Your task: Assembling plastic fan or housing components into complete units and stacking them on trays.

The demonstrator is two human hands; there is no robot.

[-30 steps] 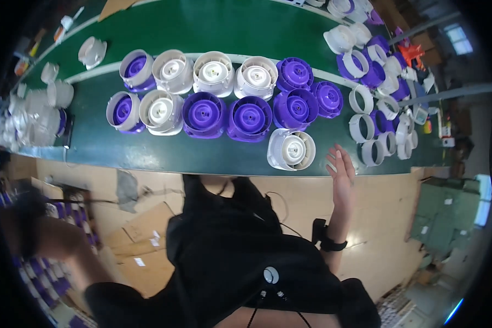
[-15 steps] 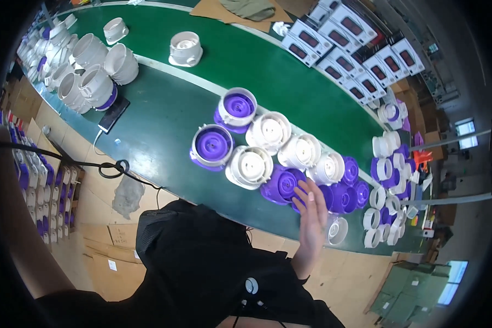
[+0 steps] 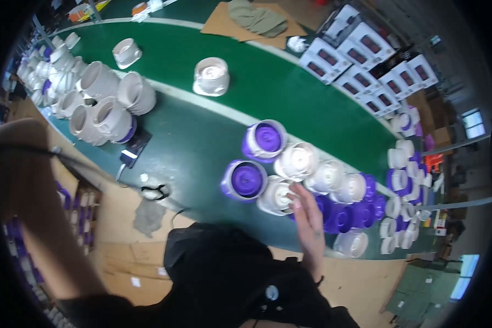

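My right hand is open, fingers stretched out, with its fingertips at the right rim of a white round plastic housing; I cannot tell whether they touch. Purple round housings lie beside and partly behind that hand. Left of it are two white cylinders with purple insides, a near one and a far one. More white housings stand in a slanting row. At the left edge my left hand is raised, smeared and dark, its fingers unreadable; a dark cord runs near it.
Behind the green table runs a brighter green belt bearing single white housings. White cylinders pile up at left, near a black phone-like device. Boxes are stacked at far right; ring parts cluster below them.
The view has shifted, so the table things sit farther right and lower. My right hand has moved left, from the purple housings to the near white one. My left arm reaches farther into view.
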